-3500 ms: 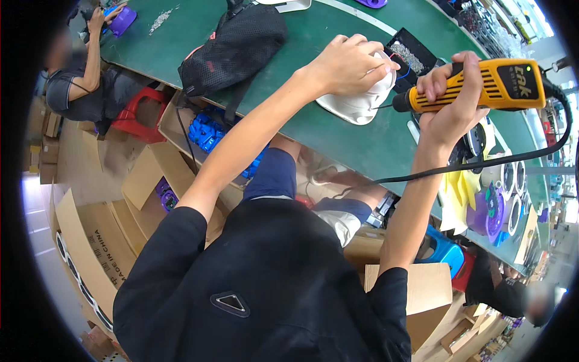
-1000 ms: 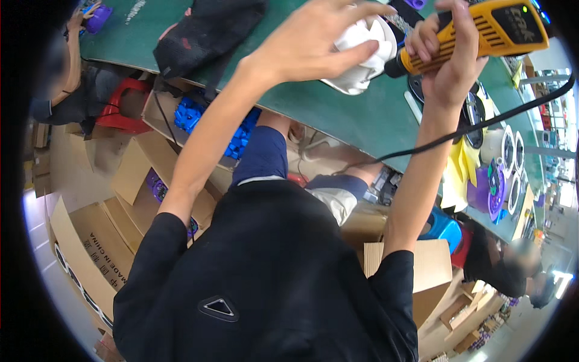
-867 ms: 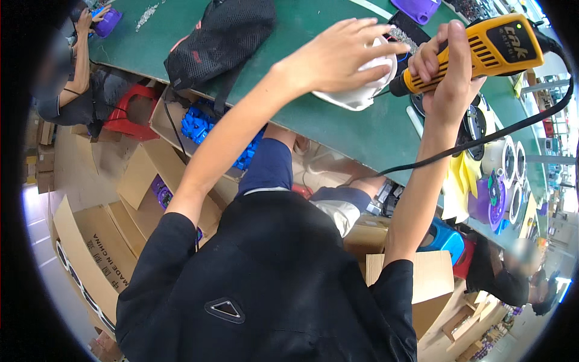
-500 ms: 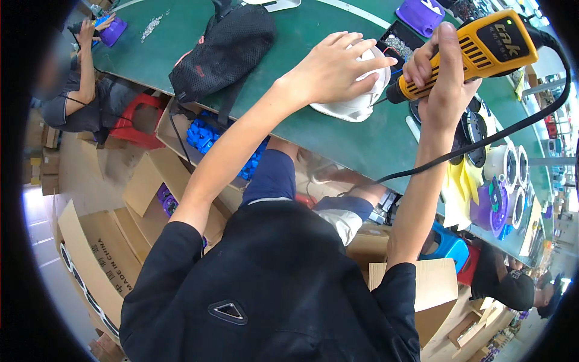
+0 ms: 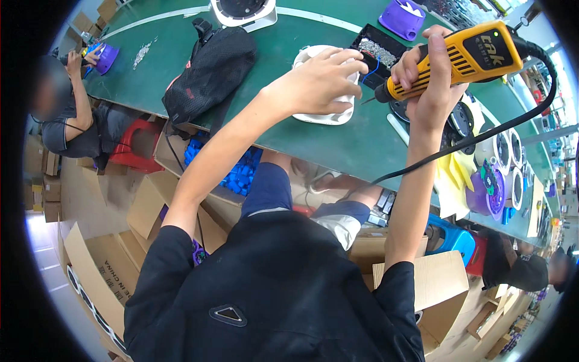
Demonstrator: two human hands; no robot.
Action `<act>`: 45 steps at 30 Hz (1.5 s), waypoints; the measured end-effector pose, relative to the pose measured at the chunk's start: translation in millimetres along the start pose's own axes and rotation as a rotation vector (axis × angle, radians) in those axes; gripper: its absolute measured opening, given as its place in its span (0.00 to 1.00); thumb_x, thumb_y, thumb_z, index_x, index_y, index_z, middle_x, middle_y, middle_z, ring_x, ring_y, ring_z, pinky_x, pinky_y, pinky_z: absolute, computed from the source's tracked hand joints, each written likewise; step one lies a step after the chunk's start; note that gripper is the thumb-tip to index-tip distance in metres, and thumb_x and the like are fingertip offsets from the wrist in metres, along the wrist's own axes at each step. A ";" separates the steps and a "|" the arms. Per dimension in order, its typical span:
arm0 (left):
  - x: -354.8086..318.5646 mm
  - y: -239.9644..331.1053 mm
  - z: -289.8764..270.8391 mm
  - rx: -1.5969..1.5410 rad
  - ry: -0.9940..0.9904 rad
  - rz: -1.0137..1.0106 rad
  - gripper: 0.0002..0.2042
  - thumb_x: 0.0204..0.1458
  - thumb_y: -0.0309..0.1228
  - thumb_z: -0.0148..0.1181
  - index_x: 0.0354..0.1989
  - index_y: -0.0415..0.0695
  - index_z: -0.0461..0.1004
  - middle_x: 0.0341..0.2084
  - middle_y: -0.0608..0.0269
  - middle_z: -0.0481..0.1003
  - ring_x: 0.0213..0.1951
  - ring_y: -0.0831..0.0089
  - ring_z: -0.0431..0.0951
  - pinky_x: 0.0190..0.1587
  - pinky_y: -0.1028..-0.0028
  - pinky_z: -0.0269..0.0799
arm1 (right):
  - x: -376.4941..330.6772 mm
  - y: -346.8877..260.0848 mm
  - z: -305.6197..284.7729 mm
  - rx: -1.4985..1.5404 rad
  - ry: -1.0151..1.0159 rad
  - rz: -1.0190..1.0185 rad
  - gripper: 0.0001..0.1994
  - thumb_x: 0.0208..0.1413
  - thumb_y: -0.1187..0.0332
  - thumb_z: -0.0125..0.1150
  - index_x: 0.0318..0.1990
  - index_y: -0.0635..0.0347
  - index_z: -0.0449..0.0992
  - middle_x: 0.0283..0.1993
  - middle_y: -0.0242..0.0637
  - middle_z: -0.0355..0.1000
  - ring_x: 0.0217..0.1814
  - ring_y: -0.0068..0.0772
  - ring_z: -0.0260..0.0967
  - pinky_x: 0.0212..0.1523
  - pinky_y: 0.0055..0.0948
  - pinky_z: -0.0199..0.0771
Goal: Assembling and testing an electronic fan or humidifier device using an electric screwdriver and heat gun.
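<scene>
My right hand point(image 5: 431, 78) is wrapped round a yellow electric screwdriver point(image 5: 476, 53), its thin bit pointing left. The bit tip ends in the air just right of a white plastic housing point(image 5: 322, 117) on the green table. My left hand point(image 5: 322, 81) is over that housing, fingers apart and slightly bent, reaching past its right side. It covers most of the housing's middle, and whether the palm touches it is hard to see. Behind the two hands sits a black tray point(image 5: 386, 43) of small metal screws.
A black mesh bag point(image 5: 211, 75) lies left on the table point(image 5: 289, 30). A purple housing point(image 5: 403, 19) stands at the back. Yellow sheets point(image 5: 453, 181) and white and purple parts point(image 5: 485, 193) crowd the right. The screwdriver's black cable point(image 5: 464, 145) crosses my right forearm. A co-worker point(image 5: 78, 114) sits far left.
The fingers of my left hand have loosened from the housing, which now sits flatter on the table. The screwdriver bit has come away from the housing's right edge. The whole view has shifted slightly.
</scene>
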State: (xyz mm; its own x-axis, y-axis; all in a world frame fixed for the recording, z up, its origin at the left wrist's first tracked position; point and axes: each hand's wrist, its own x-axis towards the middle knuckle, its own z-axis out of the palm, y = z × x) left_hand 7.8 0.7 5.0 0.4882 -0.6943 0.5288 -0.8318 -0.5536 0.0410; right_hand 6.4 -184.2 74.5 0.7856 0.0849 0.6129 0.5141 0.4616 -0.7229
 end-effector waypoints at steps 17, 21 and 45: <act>34.5 8.8 21.3 0.538 -0.279 0.242 0.07 0.50 0.34 0.55 0.25 0.48 0.76 0.32 0.68 0.70 0.45 0.70 0.71 0.55 0.60 0.70 | -42.9 -20.6 -53.1 -0.015 0.138 0.055 0.10 0.61 0.69 0.60 0.46 0.60 0.66 0.19 0.28 0.61 0.15 0.19 0.57 0.19 0.22 0.61; 55.1 9.8 13.5 0.589 -0.177 0.285 0.07 0.51 0.34 0.56 0.29 0.46 0.77 0.31 0.66 0.71 0.43 0.70 0.72 0.48 0.65 0.69 | -50.6 -19.2 -58.2 -0.015 0.167 0.097 0.10 0.61 0.71 0.60 0.46 0.59 0.67 0.18 0.28 0.61 0.15 0.18 0.57 0.19 0.22 0.60; 1.9 -21.1 -26.8 0.150 -0.439 -0.400 0.46 0.44 0.50 0.67 0.72 0.62 0.49 0.70 0.49 0.52 0.71 0.46 0.49 0.66 0.36 0.49 | -53.5 -12.7 -50.3 0.048 0.105 0.106 0.10 0.62 0.66 0.59 0.44 0.58 0.66 0.17 0.30 0.61 0.14 0.20 0.56 0.19 0.22 0.61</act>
State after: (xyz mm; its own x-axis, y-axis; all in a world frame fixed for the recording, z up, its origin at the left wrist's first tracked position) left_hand 19.2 23.4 27.9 0.8449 -0.5261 0.0973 -0.5307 -0.8471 0.0280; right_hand -24.8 -239.0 34.8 0.8677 0.0441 0.4952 0.4108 0.4972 -0.7642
